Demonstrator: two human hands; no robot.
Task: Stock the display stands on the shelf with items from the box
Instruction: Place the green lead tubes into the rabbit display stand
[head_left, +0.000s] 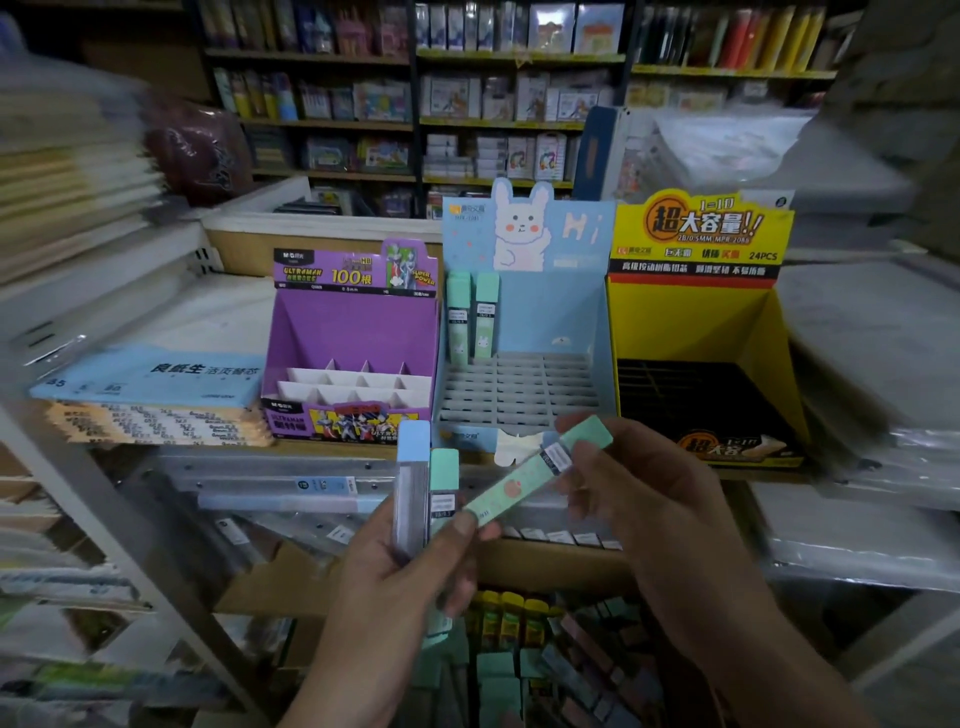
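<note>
Green case (519, 486) is hanging tilted just below blue stand (550, 312); right grip (649, 493) is pinching its top, left grip (405, 587) is clutching two spares (413, 483) upright, likely feeding one slot at a time.

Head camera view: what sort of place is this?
Probably a stationery shop. Slotted cardboard display stands sit on the shelf, racks behind are crammed with packaged goods, and the left hand and right hand hold slim lead cases.

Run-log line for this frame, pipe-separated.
left hand holds blue case, upright green case | right hand pinches tilted green case | blue stand: two stocked cases at back left
</note>
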